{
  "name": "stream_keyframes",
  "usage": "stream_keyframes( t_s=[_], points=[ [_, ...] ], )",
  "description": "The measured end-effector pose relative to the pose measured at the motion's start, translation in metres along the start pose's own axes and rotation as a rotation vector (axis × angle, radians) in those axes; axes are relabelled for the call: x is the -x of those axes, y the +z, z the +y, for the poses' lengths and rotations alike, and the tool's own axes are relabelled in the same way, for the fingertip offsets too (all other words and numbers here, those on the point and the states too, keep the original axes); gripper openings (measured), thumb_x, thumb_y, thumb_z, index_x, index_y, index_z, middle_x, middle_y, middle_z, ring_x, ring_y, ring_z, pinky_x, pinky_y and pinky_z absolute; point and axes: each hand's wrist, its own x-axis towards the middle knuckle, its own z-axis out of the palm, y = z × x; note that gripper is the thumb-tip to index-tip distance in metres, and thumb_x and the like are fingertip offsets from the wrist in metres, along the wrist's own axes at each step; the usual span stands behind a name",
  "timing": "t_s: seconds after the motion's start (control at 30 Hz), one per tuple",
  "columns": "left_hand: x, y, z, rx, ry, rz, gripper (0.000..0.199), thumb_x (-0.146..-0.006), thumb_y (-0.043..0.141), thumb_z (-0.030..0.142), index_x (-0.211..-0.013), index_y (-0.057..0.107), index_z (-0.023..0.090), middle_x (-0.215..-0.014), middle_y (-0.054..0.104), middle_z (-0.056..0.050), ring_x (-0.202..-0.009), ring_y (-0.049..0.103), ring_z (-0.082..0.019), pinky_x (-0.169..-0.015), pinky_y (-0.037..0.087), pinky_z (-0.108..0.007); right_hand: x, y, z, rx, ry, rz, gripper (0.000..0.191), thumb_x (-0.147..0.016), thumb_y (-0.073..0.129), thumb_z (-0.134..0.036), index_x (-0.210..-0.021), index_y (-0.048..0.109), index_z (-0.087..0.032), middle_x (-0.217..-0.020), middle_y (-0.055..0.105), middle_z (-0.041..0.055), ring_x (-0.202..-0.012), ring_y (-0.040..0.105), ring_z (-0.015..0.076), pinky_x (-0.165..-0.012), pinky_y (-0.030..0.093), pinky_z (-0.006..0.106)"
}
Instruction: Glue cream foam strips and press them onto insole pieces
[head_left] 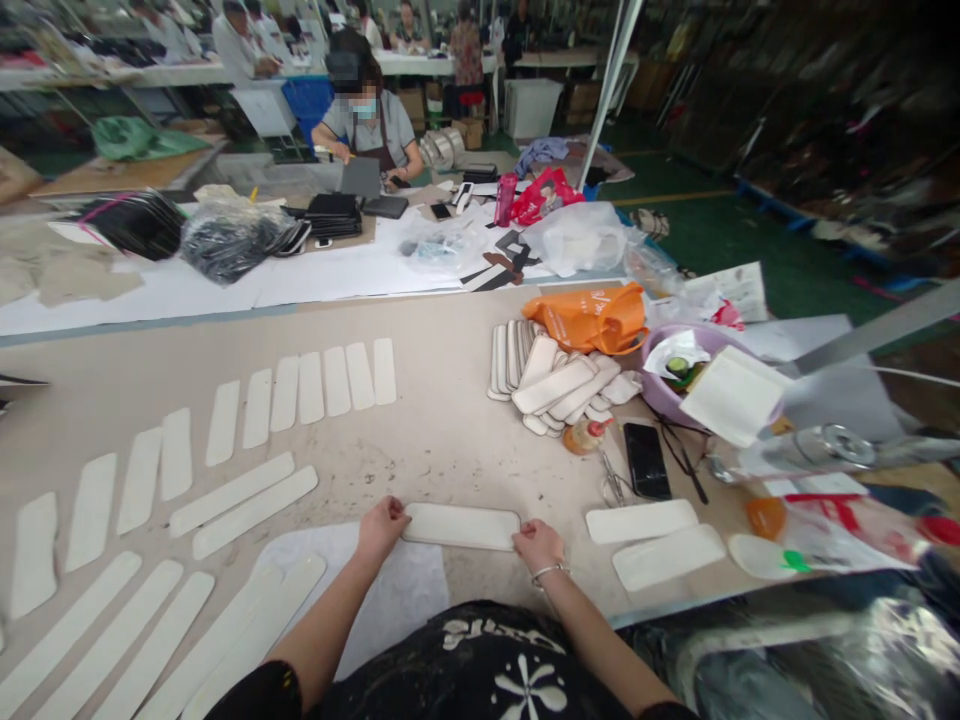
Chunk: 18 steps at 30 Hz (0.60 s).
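Note:
Between my two hands a pale, flat strip with rounded corners (461, 526) is stretched out lengthwise just at the table's near side. My left hand (384, 525) pinches its left end, and my right hand (538, 548), with a bracelet at the wrist, grips the right end. Two similar pale strips (656, 540) lie to the right of my right hand. Left of my left hand, many more such strips (255, 490) are spread in rows over the beige tabletop (420, 430). A white sheet (405, 575) lies beneath my left forearm.
A heap of stacked strips (559, 385) sits beyond my right hand, near an orange bag (592, 318). Close by are a small red-capped bottle (586, 436), scissors (615, 482), a phone (646, 460) and a purple basin (660, 392). Across the table a co-worker (371, 125) handles dark panels.

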Motion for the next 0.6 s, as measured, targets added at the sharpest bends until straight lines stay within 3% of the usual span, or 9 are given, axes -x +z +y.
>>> stream_keyframes(
  t_s=[0.27, 0.6],
  points=[
    [0.002, 0.005, -0.006, -0.006, -0.027, 0.096, 0.018, -0.068, 0.066, 0.019, -0.084, 0.06, 0.015, -0.083, 0.064, -0.003, -0.081, 0.059, -0.014, -0.071, 0.04, -0.023, -0.004, 0.002, 0.007, 0.029, -0.037, -0.045, 0.022, -0.071, 0.054, -0.032, -0.085, 0.063, -0.017, -0.079, 0.071, 0.0037, -0.078, 0.065, 0.0207, -0.069, 0.044, 0.028],
    [-0.003, 0.008, -0.015, 0.005, 0.021, 0.07, 0.01, -0.067, 0.068, 0.016, -0.077, 0.064, 0.015, -0.082, 0.06, -0.003, -0.078, 0.056, -0.014, -0.074, 0.042, -0.025, -0.008, 0.005, 0.011, 0.044, -0.033, -0.054, 0.023, -0.071, 0.054, -0.035, -0.084, 0.062, -0.018, -0.076, 0.07, 0.0026, -0.074, 0.065, 0.0193, -0.066, 0.045, 0.027]
  ],
)
